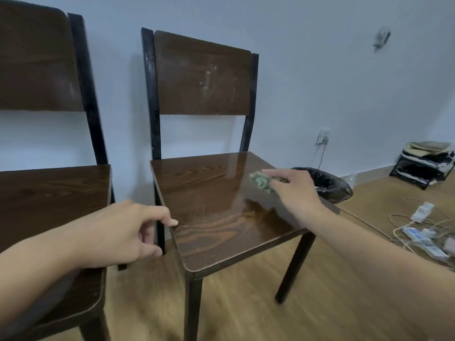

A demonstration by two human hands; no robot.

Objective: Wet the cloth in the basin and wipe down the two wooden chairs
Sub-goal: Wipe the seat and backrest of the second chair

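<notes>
Green crumpled cloth (pixel 263 182) bunched in right hand's (pixel 293 190) closed grip on glossy chair seat (pixel 221 205).

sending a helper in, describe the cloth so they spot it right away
Find the right-hand dark wooden chair against the pale wall. Over its glossy seat's right edge, the right hand grips a small crumpled green cloth. It is the only green, soft thing among brown wood and black frames.
</notes>
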